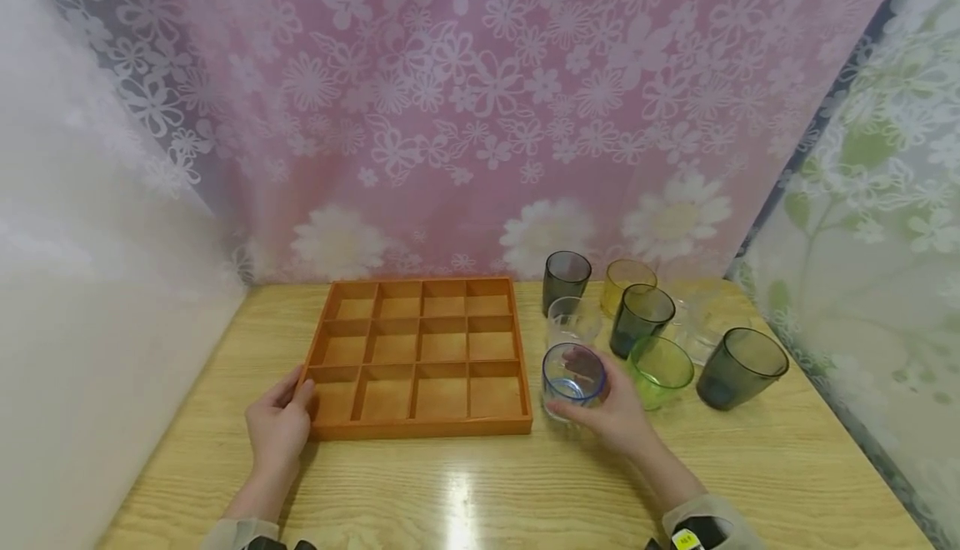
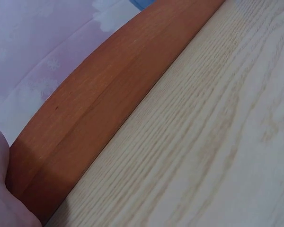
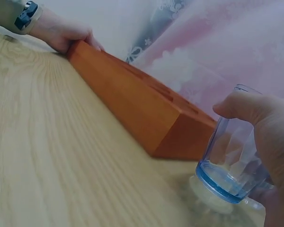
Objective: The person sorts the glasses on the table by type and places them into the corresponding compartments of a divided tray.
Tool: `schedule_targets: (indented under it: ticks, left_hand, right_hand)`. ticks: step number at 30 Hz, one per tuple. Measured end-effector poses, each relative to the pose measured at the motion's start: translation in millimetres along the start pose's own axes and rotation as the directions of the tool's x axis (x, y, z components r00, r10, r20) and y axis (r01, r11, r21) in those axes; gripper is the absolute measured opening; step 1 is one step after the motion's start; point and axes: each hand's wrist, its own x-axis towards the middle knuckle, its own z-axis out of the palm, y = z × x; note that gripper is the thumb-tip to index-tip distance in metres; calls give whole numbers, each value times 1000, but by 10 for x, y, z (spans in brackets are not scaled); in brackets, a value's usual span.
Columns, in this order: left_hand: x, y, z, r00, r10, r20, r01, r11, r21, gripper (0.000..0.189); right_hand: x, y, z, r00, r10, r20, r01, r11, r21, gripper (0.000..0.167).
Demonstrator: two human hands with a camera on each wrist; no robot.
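A wooden compartment tray (image 1: 420, 428) lies on the table, its cells bare inside. My left hand (image 1: 279, 427) grips the tray's left wall near the front corner, thumb over the top edge. The right wrist view shows this left hand (image 3: 66, 34) at the tray's far end. Just right of the tray, my right hand (image 1: 618, 417) holds a clear glass with a blue rim (image 1: 558, 383), thumb on the near side and fingers behind. In the right wrist view the blue-tinted base of the glass (image 3: 222, 182) hangs close over the tabletop.
Behind the held glass stand a clear glass (image 1: 573, 317) and a dark grey glass (image 1: 564, 283). Farther right are a yellow glass (image 1: 618, 287), a dark glass (image 1: 637, 325), a green glass (image 1: 660, 375), a leaning dark glass (image 1: 738, 371) and clear glassware (image 1: 705, 325). A floral curtain (image 1: 450, 117) hangs behind.
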Motion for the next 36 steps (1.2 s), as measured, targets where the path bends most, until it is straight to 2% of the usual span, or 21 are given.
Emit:
schedule_targets:
  ticks: [8,17,23,30,36]
  left_hand:
    - [-5,0,-3,1000,2,18,-2,1000,-7,42]
    - [3,1,0,1000,19,14,-19,1000,13,41]
    - [1,-3,-16,1000,23,15,-24,999,32,41]
    - [-7,-1,-36,1000,16,12,-16,999,39,41]
    - [4,6,-13,999,34,23,-35,999,24,41]
  right_hand:
    - [104,-237,45,998,-49,34,50,999,-19,82]
    - [247,-414,134,998,-45,48,46,999,-13,80]
    - [371,-479,229,998,-14,62,12,1000,22,81]
    - [560,-475,334,996,-25,81,22,999,40,78]
    - [714,-480,420,995,-31,93,27,999,42,77]
